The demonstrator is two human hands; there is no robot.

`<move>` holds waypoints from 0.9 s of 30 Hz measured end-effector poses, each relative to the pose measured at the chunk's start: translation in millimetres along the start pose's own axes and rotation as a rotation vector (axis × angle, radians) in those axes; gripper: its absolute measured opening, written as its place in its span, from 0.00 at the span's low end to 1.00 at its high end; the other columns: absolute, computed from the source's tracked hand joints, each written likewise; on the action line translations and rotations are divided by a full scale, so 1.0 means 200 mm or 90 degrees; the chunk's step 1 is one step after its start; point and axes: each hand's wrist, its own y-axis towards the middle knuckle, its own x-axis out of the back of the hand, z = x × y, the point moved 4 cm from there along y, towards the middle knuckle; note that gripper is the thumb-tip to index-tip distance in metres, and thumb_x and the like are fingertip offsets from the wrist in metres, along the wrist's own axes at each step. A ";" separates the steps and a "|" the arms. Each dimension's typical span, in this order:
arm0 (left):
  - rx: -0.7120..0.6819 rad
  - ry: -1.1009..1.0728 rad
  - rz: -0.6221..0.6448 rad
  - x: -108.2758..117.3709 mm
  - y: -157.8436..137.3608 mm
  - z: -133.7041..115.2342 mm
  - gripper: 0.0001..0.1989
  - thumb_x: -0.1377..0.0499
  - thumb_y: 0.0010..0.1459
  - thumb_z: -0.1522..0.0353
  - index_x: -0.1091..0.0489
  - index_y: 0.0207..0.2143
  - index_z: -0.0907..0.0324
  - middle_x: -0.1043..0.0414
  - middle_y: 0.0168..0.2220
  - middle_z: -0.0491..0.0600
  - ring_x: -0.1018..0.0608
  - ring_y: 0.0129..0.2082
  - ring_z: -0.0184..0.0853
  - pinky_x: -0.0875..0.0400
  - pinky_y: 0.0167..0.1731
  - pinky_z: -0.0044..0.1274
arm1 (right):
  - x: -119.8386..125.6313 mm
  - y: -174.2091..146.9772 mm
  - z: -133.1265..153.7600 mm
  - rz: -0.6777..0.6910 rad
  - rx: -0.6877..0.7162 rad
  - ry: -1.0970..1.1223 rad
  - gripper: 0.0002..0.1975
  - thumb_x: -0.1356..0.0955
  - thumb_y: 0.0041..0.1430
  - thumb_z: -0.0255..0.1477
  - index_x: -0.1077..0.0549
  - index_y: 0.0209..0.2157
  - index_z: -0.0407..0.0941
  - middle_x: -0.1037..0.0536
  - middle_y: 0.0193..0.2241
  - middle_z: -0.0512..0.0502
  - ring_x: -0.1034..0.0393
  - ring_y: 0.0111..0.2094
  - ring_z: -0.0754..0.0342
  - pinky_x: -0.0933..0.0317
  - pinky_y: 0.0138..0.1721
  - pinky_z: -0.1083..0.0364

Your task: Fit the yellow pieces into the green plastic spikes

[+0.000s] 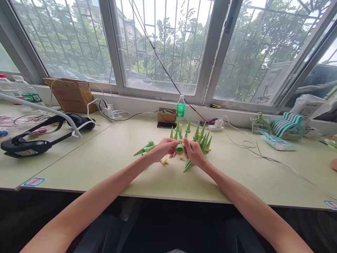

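Observation:
My left hand is closed around a green plastic watering spike, its round open end facing me. At the spike's side, the fingers of my right hand pinch a small yellow valve. Whether the valve sits inside the spike's hole cannot be made out. Several finished-looking green spikes with yellow valves stand point-up behind my hands. More green spikes lie to the left of my left hand, and others lie below my right hand. Loose yellow valves rest on the table in front.
Behind the spikes are a small cardboard box, a dark phone and a green-labelled bottle. A black headset lies left. White cables and teal hangers occupy the right of the table.

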 end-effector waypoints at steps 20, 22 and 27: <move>0.078 -0.102 0.046 -0.02 -0.01 0.00 0.23 0.34 0.50 0.54 0.35 0.23 0.64 0.36 0.16 0.46 0.33 0.16 0.26 0.45 0.15 0.19 | 0.00 0.00 0.01 -0.007 -0.009 -0.006 0.30 0.45 0.63 0.54 0.43 0.18 0.46 0.40 0.11 0.54 0.46 0.14 0.61 0.51 0.17 0.59; 0.080 -0.109 0.053 -0.01 -0.01 0.00 0.21 0.34 0.51 0.55 0.34 0.24 0.65 0.37 0.17 0.45 0.32 0.16 0.26 0.44 0.15 0.19 | 0.00 0.00 0.01 -0.007 -0.011 -0.002 0.30 0.45 0.63 0.54 0.43 0.17 0.46 0.40 0.11 0.54 0.46 0.14 0.61 0.51 0.17 0.59; 0.089 -0.112 0.070 -0.01 -0.01 0.01 0.20 0.35 0.53 0.57 0.33 0.24 0.65 0.34 0.17 0.47 0.32 0.16 0.26 0.43 0.16 0.19 | -0.01 0.00 0.00 -0.008 -0.022 0.007 0.31 0.44 0.62 0.54 0.44 0.16 0.46 0.41 0.10 0.54 0.47 0.13 0.61 0.52 0.16 0.58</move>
